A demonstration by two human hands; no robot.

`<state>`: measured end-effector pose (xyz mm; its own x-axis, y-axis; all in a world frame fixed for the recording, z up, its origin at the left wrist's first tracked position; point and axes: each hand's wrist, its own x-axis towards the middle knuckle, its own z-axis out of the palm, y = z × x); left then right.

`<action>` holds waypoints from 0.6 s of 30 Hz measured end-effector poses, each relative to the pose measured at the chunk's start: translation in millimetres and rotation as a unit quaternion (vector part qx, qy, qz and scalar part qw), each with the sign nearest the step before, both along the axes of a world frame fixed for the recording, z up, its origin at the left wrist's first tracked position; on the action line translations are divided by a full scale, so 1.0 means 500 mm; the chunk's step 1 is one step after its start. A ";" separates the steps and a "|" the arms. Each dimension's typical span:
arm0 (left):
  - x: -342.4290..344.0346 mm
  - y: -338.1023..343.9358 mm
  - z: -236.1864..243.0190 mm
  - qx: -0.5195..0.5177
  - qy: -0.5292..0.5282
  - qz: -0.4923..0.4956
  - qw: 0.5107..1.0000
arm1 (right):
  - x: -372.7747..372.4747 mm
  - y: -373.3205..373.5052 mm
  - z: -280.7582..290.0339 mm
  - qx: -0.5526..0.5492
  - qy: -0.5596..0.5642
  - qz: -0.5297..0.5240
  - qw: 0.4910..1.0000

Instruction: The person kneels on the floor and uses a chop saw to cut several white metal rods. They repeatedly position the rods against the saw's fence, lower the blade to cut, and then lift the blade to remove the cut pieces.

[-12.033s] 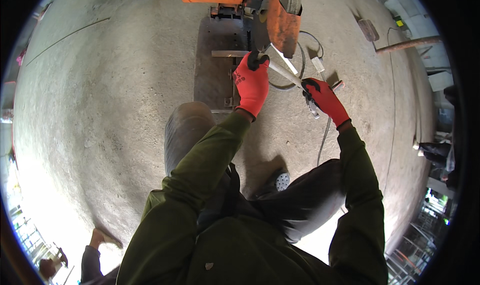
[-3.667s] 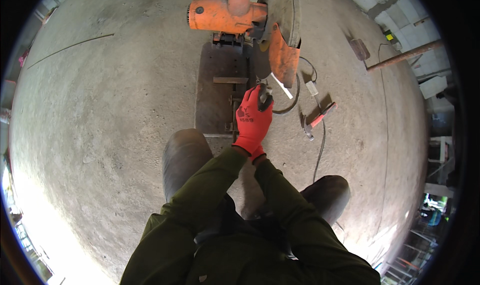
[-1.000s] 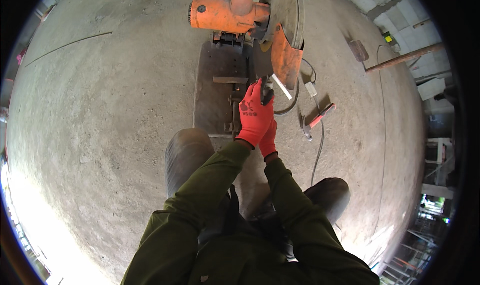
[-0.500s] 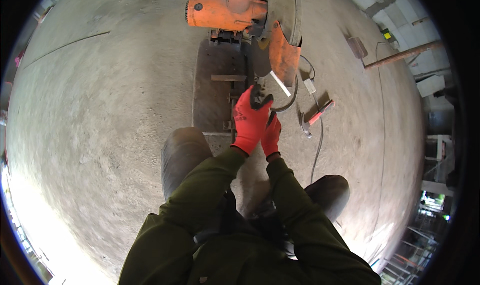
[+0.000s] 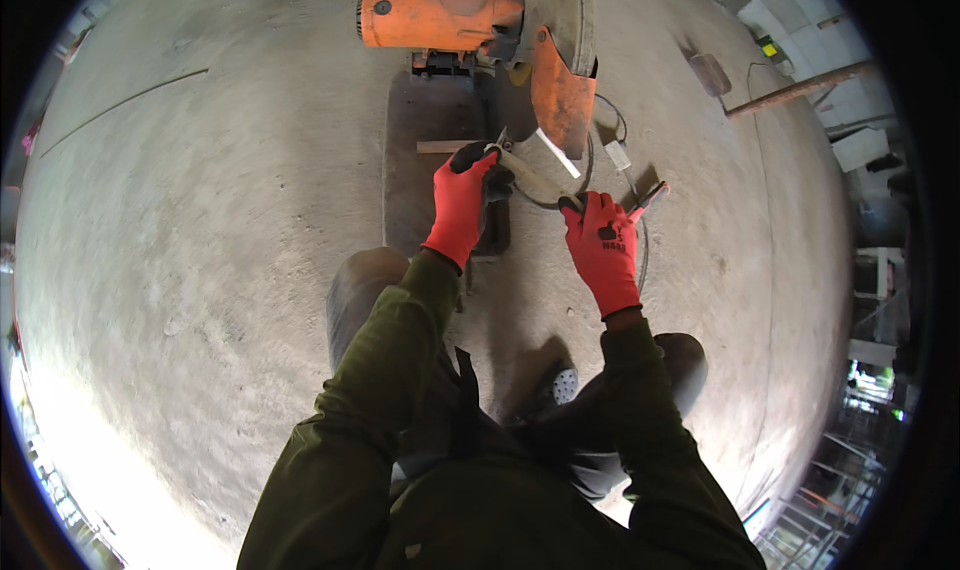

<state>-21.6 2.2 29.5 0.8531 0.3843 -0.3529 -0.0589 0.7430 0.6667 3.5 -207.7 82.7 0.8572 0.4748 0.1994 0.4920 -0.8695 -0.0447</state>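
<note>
My shirt (image 5: 490, 510): olive-green, long-sleeved, small pale mark (image 5: 413, 550) on front. At shirt's cuffs: red gloves (image 5: 458, 213), black-coated fingers (image 5: 468, 157); dark print (image 5: 612, 234) on my right grip (image 5: 605, 245). Beyond shirt: dark-grey trousers (image 5: 360, 282), grey perforated shoe (image 5: 565, 386).

From my end I count one left hand (image 5: 464, 205) and one right hand (image 5: 603, 250), two in all. I also count one held bar (image 5: 537, 178), one orange cut-off saw (image 5: 440, 18), one white strip (image 5: 557, 153), one pale box (image 5: 617, 156), one red tool handle (image 5: 652, 200), one thin rod (image 5: 121, 109), one shovel-like tool (image 5: 800, 89), one dotted shoe (image 5: 565, 385) and two knees (image 5: 368, 265).
</note>
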 end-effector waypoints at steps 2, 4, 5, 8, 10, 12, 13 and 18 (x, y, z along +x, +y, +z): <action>0.010 -0.010 -0.002 0.000 0.011 -0.006 1.000 | -0.003 -0.007 0.035 -0.048 -0.021 0.009 0.999; 0.018 -0.018 -0.005 -0.003 0.020 -0.015 1.000 | 0.000 -0.015 0.057 -0.064 -0.035 0.028 0.997; 0.021 -0.021 -0.007 -0.007 0.022 -0.022 0.999 | -0.004 -0.021 0.068 -0.076 -0.047 0.034 0.995; 0.025 -0.027 -0.017 -0.017 0.020 -0.036 0.999 | -0.004 -0.029 0.082 -0.085 -0.016 0.037 0.996; 0.026 -0.029 -0.023 -0.020 0.022 -0.039 0.999 | -0.009 -0.026 0.094 -0.096 -0.028 0.048 0.994; 0.027 -0.032 -0.023 -0.021 0.030 -0.035 0.999 | -0.011 -0.026 0.095 -0.095 -0.031 0.056 0.993; 0.028 -0.033 -0.021 -0.017 0.029 -0.031 0.999 | -0.007 -0.029 0.094 -0.088 -0.028 0.057 0.994; 0.033 -0.038 -0.020 0.005 0.028 -0.015 0.999 | 0.023 -0.041 0.089 -0.082 0.013 0.051 0.995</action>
<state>-5.3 -16.9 19.3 0.8434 0.3618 -0.3973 0.0015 0.7377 0.6751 14.8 -228.5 127.2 0.8073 0.5832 0.0905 0.5778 -0.8122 0.0802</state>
